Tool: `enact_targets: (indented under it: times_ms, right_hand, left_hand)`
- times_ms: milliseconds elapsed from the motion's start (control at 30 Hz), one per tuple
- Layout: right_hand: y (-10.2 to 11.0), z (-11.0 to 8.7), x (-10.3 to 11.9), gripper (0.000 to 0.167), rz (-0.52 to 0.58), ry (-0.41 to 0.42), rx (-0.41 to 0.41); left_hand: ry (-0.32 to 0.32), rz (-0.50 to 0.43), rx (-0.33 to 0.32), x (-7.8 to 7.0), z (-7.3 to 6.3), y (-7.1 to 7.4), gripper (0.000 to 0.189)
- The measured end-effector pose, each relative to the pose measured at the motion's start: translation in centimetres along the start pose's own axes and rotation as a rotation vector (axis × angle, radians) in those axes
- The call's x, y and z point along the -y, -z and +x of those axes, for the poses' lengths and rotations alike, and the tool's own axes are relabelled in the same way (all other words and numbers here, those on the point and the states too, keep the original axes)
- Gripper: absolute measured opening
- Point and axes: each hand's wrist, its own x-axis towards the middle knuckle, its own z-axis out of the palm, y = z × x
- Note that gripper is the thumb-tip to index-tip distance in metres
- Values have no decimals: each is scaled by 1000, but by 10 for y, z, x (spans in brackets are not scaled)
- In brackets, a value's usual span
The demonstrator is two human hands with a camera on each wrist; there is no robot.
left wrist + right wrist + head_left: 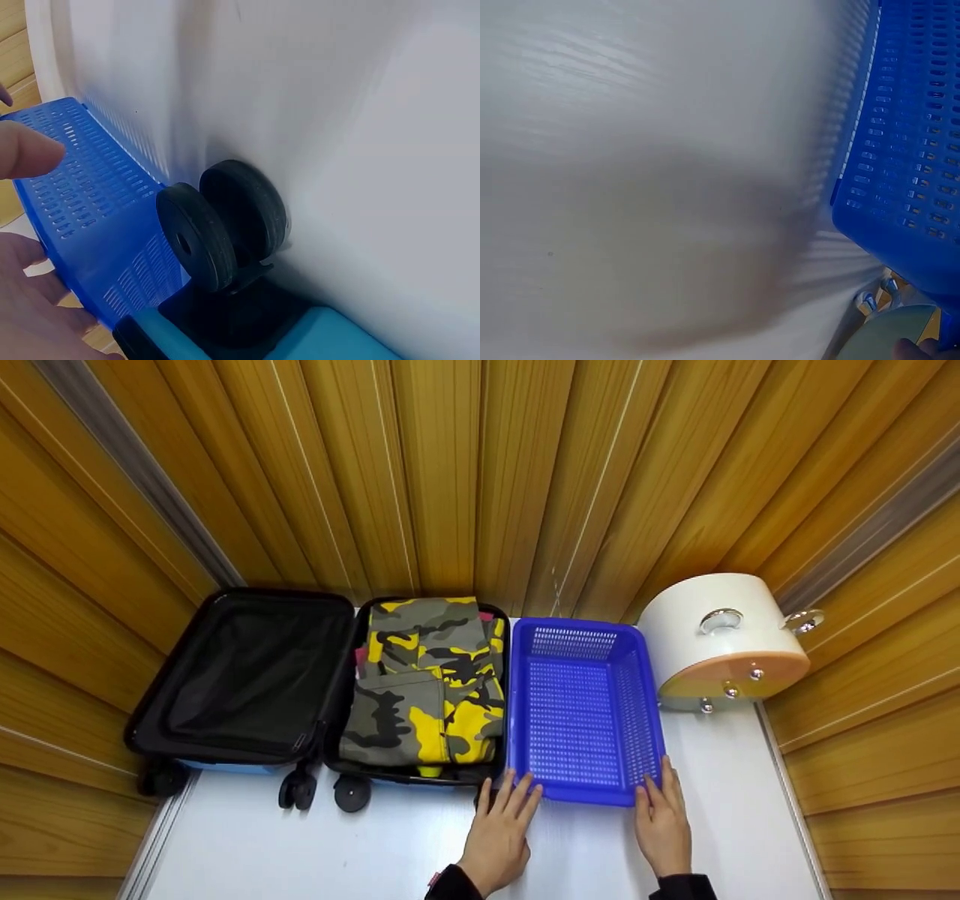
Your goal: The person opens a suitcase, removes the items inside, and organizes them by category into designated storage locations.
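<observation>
A blue perforated plastic basket (574,712) stands on the white surface, with nothing inside it. My left hand (501,829) is at its near-left corner, fingers spread and fairly straight, fingertips right at the rim. In the left wrist view the thumb (30,150) stands apart from the other fingers beside the basket wall (97,180). At the near-right corner my right hand (664,821) rests its extended fingers along the rim. Only its fingertips (915,349) show at the bottom of the right wrist view.
Left of the basket lies an open suitcase, its black lid half (255,675) flat and its other half packed with folded camouflage clothing (420,690). A suitcase wheel (202,232) sits near the basket corner. A white rounded box with metal knobs (712,630) is to the right. Wood-patterned walls (442,472) surround the surface.
</observation>
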Motion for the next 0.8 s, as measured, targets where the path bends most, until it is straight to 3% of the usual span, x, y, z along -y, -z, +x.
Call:
enact_targets:
  times_ms: [133, 200, 400, 467, 567, 667, 800]
  right_hand:
    - [0, 1, 3, 38, 10, -19, -2]
    - [1, 2, 6, 40, 22, -29, -7]
    - [2, 12, 25, 43, 80, 35, -86]
    - [1, 18, 35, 43, 117, 61, -92]
    - [-6, 27, 55, 44, 171, 91, -66]
    - [-16, 37, 79, 46, 214, 130, -16]
    - [-33, 50, 111, 51, 258, 132, 126]
  left_hand:
    - [-4, -36, -9, 2, 0, 2, 72]
    - [-12, -70, -57, 6, 0, 4, 72]
    - [2, -228, -352, 28, 4, 19, 77]
    - [34, -293, -436, 41, 8, 28, 77]
    - [104, -411, -509, 67, 12, 41, 77]
    - [191, -509, -546, 99, 14, 52, 75]
    - [337, -595, -559, 145, 13, 64, 73]
